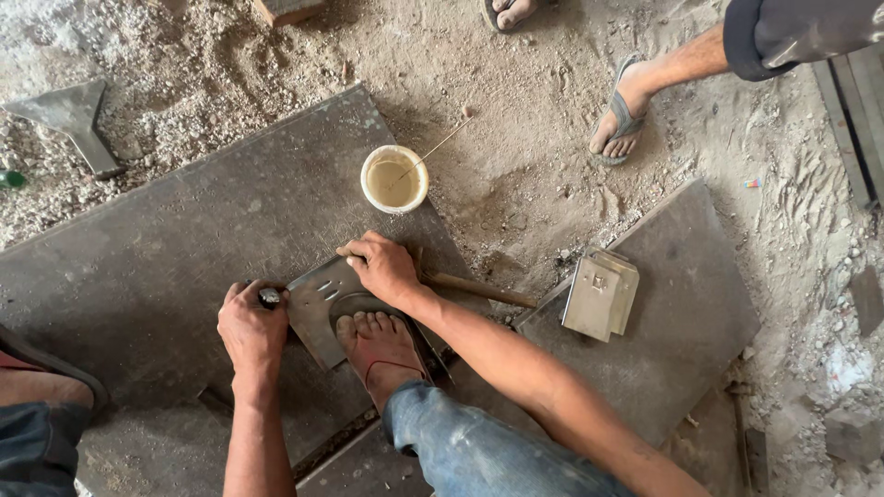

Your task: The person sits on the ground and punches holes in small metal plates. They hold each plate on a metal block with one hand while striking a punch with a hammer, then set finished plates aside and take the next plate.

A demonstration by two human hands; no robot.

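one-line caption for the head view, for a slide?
Left hand and right hand on a grey metal sheet pinned by a bare foot, beside a white cup of yellowish liquid.

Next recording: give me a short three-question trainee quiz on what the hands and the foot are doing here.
1. True or false: the person's bare foot rests on the metal sheet.
2. The left hand grips: A) a small dark tool; B) the white cup; C) a brick.
3. Fill in: a thin stick leans in the cup of ____ liquid.

Key:
1. True. The right hand also presses the sheet's upper edge.
2. A.
3. Yellowish.
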